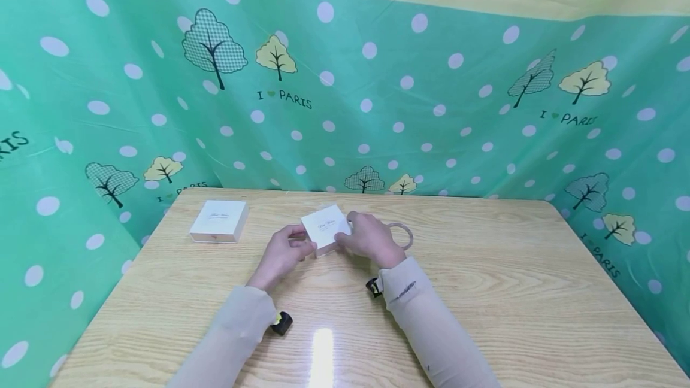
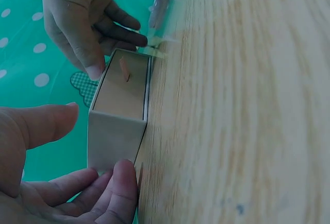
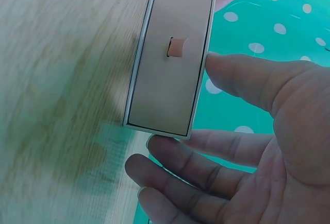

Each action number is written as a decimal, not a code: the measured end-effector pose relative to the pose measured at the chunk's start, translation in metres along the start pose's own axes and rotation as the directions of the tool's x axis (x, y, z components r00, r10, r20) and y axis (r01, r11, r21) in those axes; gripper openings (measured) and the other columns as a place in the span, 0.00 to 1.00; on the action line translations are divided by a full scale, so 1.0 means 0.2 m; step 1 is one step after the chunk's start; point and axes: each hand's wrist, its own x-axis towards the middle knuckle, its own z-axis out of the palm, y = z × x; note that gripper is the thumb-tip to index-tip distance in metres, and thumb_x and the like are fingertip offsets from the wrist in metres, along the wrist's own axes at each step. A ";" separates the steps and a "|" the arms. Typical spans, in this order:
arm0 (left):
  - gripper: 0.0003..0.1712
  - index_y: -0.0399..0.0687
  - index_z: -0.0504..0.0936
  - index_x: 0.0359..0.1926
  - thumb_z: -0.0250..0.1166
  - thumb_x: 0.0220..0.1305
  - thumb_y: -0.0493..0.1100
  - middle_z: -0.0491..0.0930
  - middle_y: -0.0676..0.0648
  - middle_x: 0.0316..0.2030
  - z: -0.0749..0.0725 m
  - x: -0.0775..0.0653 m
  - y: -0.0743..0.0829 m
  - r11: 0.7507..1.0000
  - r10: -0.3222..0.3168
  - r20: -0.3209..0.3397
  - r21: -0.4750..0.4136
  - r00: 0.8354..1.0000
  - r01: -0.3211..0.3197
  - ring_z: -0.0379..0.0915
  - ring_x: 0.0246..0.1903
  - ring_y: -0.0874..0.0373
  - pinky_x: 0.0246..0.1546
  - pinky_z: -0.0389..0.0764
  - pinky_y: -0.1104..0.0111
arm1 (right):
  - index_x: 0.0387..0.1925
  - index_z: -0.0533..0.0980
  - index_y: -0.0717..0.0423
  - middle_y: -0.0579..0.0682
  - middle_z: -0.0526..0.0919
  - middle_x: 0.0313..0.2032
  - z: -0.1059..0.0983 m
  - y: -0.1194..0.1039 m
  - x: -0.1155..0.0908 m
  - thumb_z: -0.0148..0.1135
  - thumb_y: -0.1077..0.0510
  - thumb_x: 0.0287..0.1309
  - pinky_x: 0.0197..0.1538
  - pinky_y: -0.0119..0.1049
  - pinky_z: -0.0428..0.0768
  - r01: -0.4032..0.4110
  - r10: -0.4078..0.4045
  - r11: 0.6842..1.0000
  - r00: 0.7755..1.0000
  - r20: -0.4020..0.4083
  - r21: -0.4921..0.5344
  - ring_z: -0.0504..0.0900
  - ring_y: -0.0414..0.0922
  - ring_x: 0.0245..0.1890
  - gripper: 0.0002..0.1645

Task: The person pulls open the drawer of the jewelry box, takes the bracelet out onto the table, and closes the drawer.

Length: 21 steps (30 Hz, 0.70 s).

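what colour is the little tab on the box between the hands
The tab is orange-pink; it shows best in the right wrist view.

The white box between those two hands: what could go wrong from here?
Nothing holds the front of the drawer with its small tab, so it might slide out if the white box tips. The left hand has its thumb clear of the box, so the box may slip if the right hand lets go. That hand could also knock the ring beside it.
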 end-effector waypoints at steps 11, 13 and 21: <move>0.32 0.35 0.69 0.61 0.68 0.56 0.34 0.73 0.38 0.56 0.01 0.00 0.00 1.000 -0.002 0.001 0.002 1.000 0.002 0.77 0.44 0.51 0.34 0.82 0.64 | 0.57 0.73 0.59 0.52 0.81 0.39 0.00 -0.01 0.00 0.65 0.41 0.54 0.30 0.37 0.74 -0.010 0.010 1.000 1.000 0.006 -0.023 0.75 0.44 0.28 0.36; 0.31 0.35 0.70 0.61 0.68 0.56 0.34 0.73 0.38 0.56 0.01 0.00 0.00 1.000 -0.001 -0.003 -0.001 1.000 0.001 0.77 0.44 0.51 0.33 0.82 0.64 | 0.57 0.73 0.59 0.51 0.80 0.37 0.00 -0.01 -0.01 0.65 0.41 0.54 0.29 0.37 0.74 -0.010 0.011 1.000 1.000 0.010 -0.025 0.75 0.44 0.27 0.35; 0.30 0.37 0.70 0.62 0.66 0.58 0.33 0.73 0.37 0.57 0.00 0.00 -0.02 1.000 -0.003 0.004 0.005 1.000 0.003 0.75 0.47 0.50 0.35 0.83 0.64 | 0.55 0.72 0.59 0.52 0.80 0.34 0.00 -0.02 -0.01 0.65 0.41 0.54 0.26 0.38 0.74 -0.025 0.025 1.000 0.999 0.032 0.003 0.75 0.45 0.24 0.34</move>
